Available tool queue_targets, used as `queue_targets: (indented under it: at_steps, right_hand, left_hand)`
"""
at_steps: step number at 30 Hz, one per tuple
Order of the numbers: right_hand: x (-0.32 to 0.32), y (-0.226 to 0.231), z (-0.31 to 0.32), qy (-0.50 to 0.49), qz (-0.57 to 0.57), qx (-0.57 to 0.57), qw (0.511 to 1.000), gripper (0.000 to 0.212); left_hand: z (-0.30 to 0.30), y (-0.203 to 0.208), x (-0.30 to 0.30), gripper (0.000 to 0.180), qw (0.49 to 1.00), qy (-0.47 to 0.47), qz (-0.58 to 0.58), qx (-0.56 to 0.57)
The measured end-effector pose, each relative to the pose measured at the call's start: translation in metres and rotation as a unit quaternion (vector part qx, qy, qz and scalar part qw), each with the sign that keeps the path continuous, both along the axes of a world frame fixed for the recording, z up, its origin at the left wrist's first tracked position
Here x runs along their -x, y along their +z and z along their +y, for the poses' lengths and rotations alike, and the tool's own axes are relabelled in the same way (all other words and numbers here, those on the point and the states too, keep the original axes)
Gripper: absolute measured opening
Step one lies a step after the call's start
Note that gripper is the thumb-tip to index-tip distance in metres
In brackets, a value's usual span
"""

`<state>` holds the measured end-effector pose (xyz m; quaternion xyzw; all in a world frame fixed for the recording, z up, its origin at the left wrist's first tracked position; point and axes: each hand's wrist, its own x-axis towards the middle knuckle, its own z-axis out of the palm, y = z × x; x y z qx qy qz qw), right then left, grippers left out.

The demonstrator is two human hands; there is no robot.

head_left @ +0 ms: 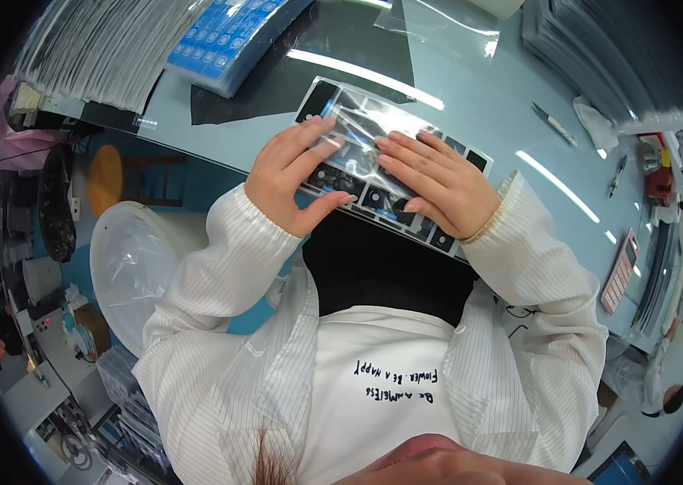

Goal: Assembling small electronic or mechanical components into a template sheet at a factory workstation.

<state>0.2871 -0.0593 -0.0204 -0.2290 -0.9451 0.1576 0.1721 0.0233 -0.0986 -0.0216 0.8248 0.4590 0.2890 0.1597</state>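
Note:
In front of me, at the table's near edge, lies a flat panel [379, 200] printed with black squares in a pale grid. A glossy clear film [364, 109] covers part of it and reflects the ceiling light. My left hand [286, 174] rests on the panel's left side, its fingers stretched over the film and its thumb apart near the lower edge. From the right, my right hand [452, 187] lies flat with its fingers extended across the film. Both hands press down from above, and neither grips anything. The panel's surface beneath the fingers is hidden.
Behind the panel lies a dark sheet [261, 89]. Stacks of clear sheets [103, 52] and blue printed sheets [224, 40] stand far left, another stack [600, 61] far right. A knife [553, 123], tissue [594, 121], pen [618, 175] and pink calculator [620, 272] lie right. A white bin [125, 271] stands left.

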Motion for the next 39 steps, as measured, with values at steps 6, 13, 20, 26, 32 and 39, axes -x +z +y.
queue_targets:
  at_steps: [6, 13, 20, 26, 32, 39]
  right_hand:
    - [0.002, -0.001, -0.004, 0.000, -0.026, 0.009, 1.000, 0.064]
    - [-0.001, -0.003, -0.004, 0.008, -0.036, 0.012, 0.999, 0.067]
    - [0.000, -0.005, -0.006, 0.009, -0.090, -0.006, 0.996, 0.071]
    - [-0.005, 0.001, -0.007, 0.021, -0.117, -0.017, 0.993, 0.088]
    - [-0.006, 0.002, -0.009, 0.024, -0.137, -0.011, 0.990, 0.108]
    - [-0.006, 0.003, -0.009, 0.025, -0.112, 0.024, 0.993, 0.110]
  left_hand:
    - [-0.003, 0.000, -0.002, 0.061, 0.999, 0.029, 0.018, 0.010]
    - [-0.005, 0.004, -0.003, 0.069, 0.996, 0.063, -0.014, 0.057]
    - [-0.003, 0.002, -0.005, 0.094, 0.993, 0.074, -0.087, 0.016]
    - [0.008, 0.029, -0.012, 0.082, 0.972, -0.073, 0.222, -0.023]
    - [0.024, 0.015, -0.054, 0.081, 0.974, -0.147, 0.174, 0.022]
    - [0.045, 0.007, -0.036, 0.077, 0.965, -0.068, 0.253, 0.002]
